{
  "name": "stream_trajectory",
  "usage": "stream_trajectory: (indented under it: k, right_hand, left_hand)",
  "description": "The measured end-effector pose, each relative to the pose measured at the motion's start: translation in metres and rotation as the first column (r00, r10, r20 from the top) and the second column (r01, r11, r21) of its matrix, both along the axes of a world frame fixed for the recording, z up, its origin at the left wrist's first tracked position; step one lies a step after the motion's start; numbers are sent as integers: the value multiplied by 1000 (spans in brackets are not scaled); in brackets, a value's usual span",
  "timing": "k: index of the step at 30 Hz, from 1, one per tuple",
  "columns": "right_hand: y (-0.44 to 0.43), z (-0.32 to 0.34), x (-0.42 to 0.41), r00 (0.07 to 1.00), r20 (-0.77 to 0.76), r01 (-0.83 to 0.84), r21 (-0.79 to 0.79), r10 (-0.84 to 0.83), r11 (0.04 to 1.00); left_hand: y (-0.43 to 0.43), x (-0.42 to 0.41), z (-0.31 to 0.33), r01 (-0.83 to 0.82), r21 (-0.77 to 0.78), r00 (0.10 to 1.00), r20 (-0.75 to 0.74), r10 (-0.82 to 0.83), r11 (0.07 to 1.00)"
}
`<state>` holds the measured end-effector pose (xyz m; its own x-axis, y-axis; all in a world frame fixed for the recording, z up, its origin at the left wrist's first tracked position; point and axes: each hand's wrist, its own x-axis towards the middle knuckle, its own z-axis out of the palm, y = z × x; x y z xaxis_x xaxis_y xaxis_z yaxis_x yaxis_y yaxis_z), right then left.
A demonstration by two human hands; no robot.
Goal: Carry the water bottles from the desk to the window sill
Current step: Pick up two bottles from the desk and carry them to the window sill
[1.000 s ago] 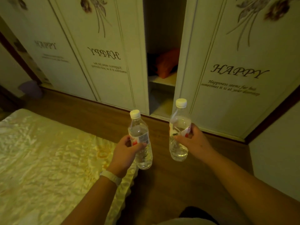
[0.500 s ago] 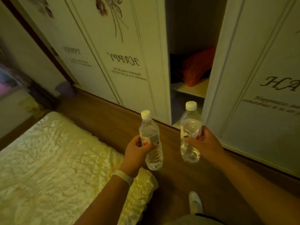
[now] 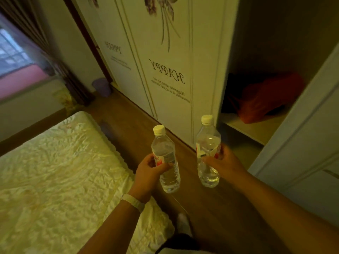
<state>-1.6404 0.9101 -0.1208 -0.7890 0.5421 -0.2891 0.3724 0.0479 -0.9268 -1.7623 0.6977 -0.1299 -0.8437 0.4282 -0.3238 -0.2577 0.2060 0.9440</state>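
I hold two clear plastic water bottles with white caps, both upright in front of me over the wooden floor. My left hand [image 3: 149, 168] grips the left bottle [image 3: 166, 158] around its labelled middle; a white band sits on that wrist. My right hand [image 3: 222, 163] grips the right bottle [image 3: 208, 143] around its label. The window sill [image 3: 23, 83] shows at the far left, pinkish, below a bright window pane and beside a dark curtain [image 3: 60, 70].
A bed with a shiny cream cover [image 3: 58, 176] fills the lower left. White wardrobe doors [image 3: 165, 66] run along the right, one gap open onto a shelf with an orange bag [image 3: 266, 99]. A small purple bin [image 3: 102, 87] stands by the wall. My foot [image 3: 183, 224] is on the floor strip.
The view has swung left: the window and curtain have come into sight and the wardrobe has slid right. Both hands still carry the bottles upright in the same grip.
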Motion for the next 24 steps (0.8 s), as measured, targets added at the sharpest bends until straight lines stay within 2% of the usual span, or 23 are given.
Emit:
stream_trajectory:
  k: [7,14,24]
  right_hand:
    - [26,-16,-127,998,31,-59,0,59,998]
    - [54,-8,-268,990,87,-122,85,115,989]
    - [41,5,-431,968,10,-252,45,252,967]
  left_hand:
    - [24,-113,-37,-124,40,989,83,120,992]
    - [46,-247,-40,-128,99,986,116,117,987]
    - [24,-384,-18,-274,113,962,30,272,955]
